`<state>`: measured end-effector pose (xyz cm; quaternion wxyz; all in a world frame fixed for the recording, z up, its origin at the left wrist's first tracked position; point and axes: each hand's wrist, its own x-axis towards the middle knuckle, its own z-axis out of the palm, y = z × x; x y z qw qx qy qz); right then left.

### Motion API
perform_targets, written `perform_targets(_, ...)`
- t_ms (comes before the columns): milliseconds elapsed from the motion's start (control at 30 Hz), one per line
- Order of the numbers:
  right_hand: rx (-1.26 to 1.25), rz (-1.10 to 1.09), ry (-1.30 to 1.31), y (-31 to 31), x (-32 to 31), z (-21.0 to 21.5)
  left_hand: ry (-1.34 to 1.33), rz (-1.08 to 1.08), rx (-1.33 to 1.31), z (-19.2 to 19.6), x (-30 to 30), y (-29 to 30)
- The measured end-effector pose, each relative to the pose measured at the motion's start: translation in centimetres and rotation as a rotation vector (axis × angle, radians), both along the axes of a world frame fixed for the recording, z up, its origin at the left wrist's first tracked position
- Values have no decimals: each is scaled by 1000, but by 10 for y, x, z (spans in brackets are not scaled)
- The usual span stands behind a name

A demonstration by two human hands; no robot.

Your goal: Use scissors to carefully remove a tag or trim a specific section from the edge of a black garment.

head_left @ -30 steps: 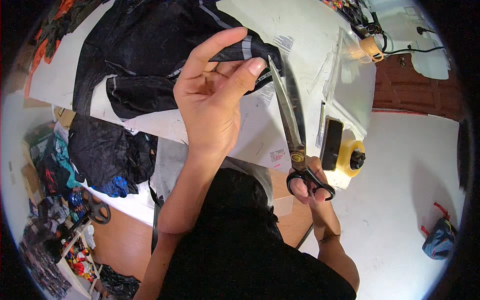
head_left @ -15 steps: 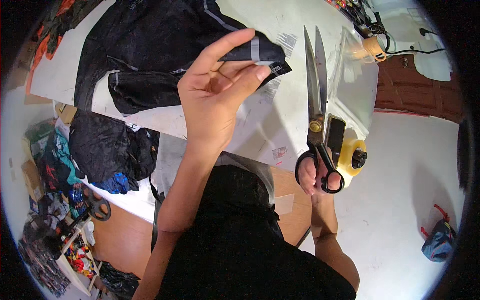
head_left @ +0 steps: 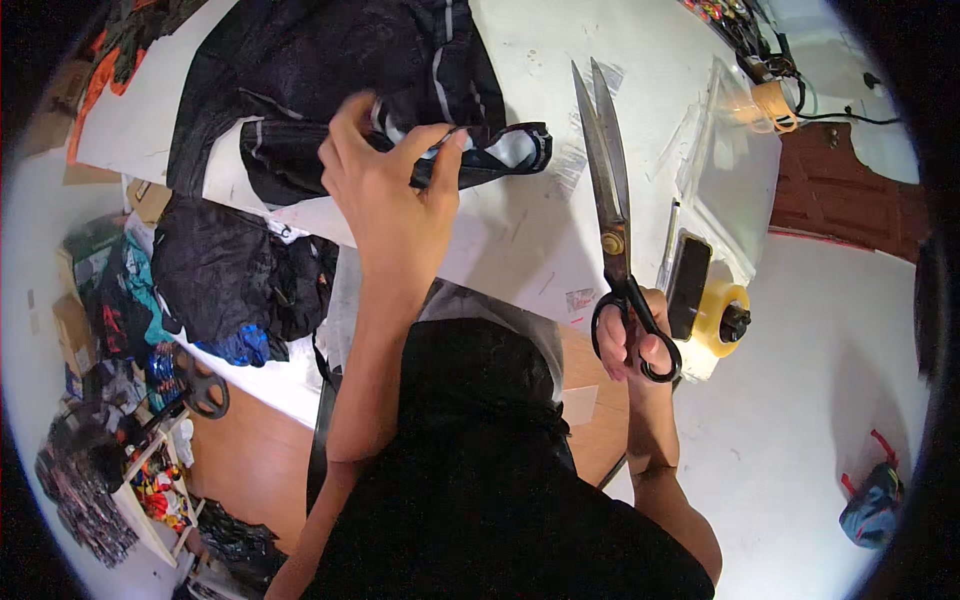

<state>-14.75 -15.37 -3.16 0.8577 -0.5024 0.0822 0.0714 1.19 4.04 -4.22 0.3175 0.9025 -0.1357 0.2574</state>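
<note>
A black garment [head_left: 330, 60] with light grey piping lies across the far side of the white table. My left hand [head_left: 390, 195] is over its near sleeve-like part, thumb and index finger closed on the black cloth; the other fingers are bent and slightly blurred. To the right of the hand, the end of this part is turned up and shows a whitish inside [head_left: 515, 148]. Long-bladed scissors [head_left: 612, 240] with black handles are in my right hand [head_left: 640, 335], fingers and thumb through the loops. The blades point away from me, a little apart, above the table and clear of the cloth.
Right of the scissors lie a dark phone-like slab [head_left: 688, 285] and a yellow tape roll [head_left: 715, 315]. Behind them are a clear plastic sheet [head_left: 725, 170] and an orange-rimmed cup [head_left: 772, 105]. Dark cloth [head_left: 235, 265] is heaped at the left, near a black handwheel [head_left: 205, 390].
My left hand has moved left and slightly down, turning palm-down over the garment. The held cloth end has lowered and now shows its whitish inside. The scissors have tilted slightly left, their blades slightly apart.
</note>
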Motion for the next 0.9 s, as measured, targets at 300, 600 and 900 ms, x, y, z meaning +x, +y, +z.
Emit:
perform_targets(300,-21,92,-7,-2,5,-2,721,-380,-832,14,13,2)
perform_targets(600,39,143,-1,-10,8,-8,1023,-568,-1397,9,23,1)
perform_targets(900,63,205,14,-9,16,-7,963,-652,-1378,17,19,1)
